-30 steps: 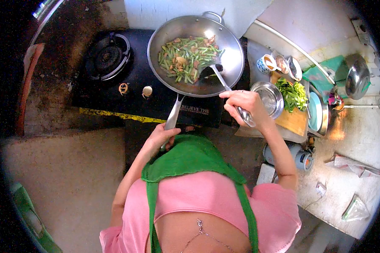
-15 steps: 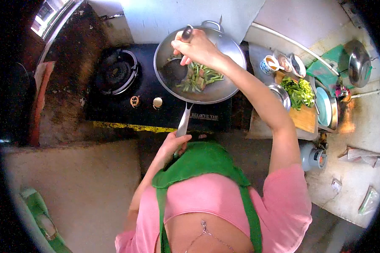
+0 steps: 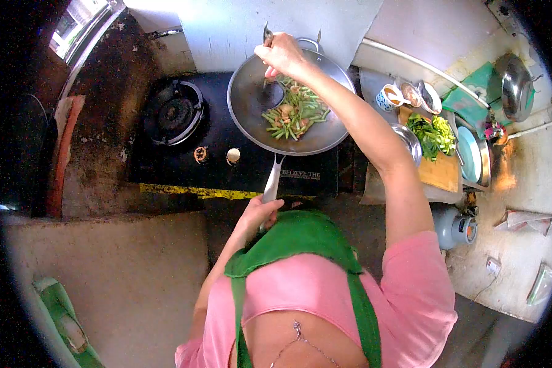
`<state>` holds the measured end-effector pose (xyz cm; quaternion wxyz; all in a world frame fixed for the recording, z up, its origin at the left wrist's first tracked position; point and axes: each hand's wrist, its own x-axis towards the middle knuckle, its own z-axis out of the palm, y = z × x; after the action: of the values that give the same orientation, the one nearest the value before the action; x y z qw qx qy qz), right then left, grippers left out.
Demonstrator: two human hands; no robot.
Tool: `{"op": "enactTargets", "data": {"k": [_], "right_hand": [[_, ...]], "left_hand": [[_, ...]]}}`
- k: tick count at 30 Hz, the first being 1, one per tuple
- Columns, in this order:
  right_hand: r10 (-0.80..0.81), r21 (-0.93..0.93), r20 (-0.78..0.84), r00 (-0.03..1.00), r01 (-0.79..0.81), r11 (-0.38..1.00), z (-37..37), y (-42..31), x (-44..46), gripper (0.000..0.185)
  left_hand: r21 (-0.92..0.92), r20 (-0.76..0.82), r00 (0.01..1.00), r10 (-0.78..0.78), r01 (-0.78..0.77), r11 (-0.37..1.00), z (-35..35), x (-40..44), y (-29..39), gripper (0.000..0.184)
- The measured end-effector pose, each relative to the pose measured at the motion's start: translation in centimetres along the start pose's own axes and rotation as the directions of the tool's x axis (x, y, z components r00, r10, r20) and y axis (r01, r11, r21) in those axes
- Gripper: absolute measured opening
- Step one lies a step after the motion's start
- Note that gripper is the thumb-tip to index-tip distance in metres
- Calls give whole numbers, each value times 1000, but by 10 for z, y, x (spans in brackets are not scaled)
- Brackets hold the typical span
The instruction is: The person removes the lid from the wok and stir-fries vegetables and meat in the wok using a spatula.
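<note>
Wide round metal wok [image 3: 245, 110], grey inside, long metal handle toward the person; sits on the right side of a black glass-topped stove [image 3: 178, 165]. Contents: cut green stalks mixed with brownish pieces [image 3: 294, 116], heaped at centre and right. Left hand [image 3: 260, 214]: closed around wok handle. Right hand [image 3: 282, 54]: above far left rim, fingers curled around the upright handle of a metal spatula [image 3: 275, 92], its blade in the wok left of the food. Stove: bare burner at left, two knobs, yellow stained front edge. Worktop to the right: wooden board [image 3: 443, 175] bearing chopped greens [image 3: 432, 136], small bowls beyond. Room: pale panel behind stove, stained dark wall at left, grey gas cylinder [image 3: 452, 227] at lower right.
</note>
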<state>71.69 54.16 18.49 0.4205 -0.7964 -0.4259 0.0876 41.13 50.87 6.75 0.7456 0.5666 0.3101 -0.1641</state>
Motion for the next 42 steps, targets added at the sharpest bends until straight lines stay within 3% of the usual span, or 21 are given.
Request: {"op": "enactTargets", "data": {"k": [4,5,7,9,11,17,19,21,27,29,31,33,35,37,38,39,41,42], "right_hand": [[-140,-101,15,990,141,985,-6,-42,1,33],[-135,-101,6,991,135,986,-1,-46,2,33],[-109,125,72,991,99,987,4,-52,0,35],[-104,89,96,990,95,991,3,-51,-8,34],[-14,-39,279,960,26,999,0,-41,-17,31],[-94,65,414,905,73,995,-18,-59,-52,24],[-147,-2,523,839,173,985,-21,-52,-70,24],[-223,-128,478,850,319,939,-26,-27,-82,23],[-306,29,569,763,354,935,-93,-18,-124,17],[-169,19,582,795,195,981,-100,-1,-134,12],[-168,-31,583,795,229,973,-102,11,-135,9],[-223,20,342,913,230,973,-101,17,-134,14],[-66,-100,337,939,105,989,-112,7,-125,19],[83,-108,229,970,-60,992,-111,-15,-113,15],[-25,-167,163,986,53,984,-107,-7,-104,21],[-24,-171,164,986,53,984,-100,0,-92,21],[-122,-522,90,988,151,839,-83,11,-69,28],[-123,-527,93,988,154,836,-71,17,-60,28]], "left_hand": [[11,20,1000,-18,17,1000,-2,2,-1,24],[14,4,999,-33,33,999,-1,1,0,25],[25,-6,999,-47,47,999,-1,1,1,25],[6,-1,999,-46,46,999,-2,1,0,26],[16,-9,999,-52,52,999,-1,0,1,26],[4,-31,998,-58,58,998,1,1,3,26],[-14,-11,999,-43,43,999,-1,4,-2,26],[-15,3,1000,-2,2,1000,-3,6,-6,25],[-11,-30,999,-22,22,1000,1,-1,2,24],[5,-14,1000,-17,17,1000,-1,0,3,24],[28,1,1000,-17,17,999,-1,-2,4,25],[37,-29,999,-24,25,999,0,-4,5,25],[41,-14,1000,-17,18,999,-2,1,-1,26],[48,2,1000,-11,11,999,-3,3,-4,26],[33,19,1000,-6,5,999,-4,3,-4,26],[18,35,999,-1,0,1000,-4,3,-5,25],[11,48,999,2,-3,1000,-2,-1,-1,25],[6,57,998,3,-3,1000,-1,-2,1,24]]}}
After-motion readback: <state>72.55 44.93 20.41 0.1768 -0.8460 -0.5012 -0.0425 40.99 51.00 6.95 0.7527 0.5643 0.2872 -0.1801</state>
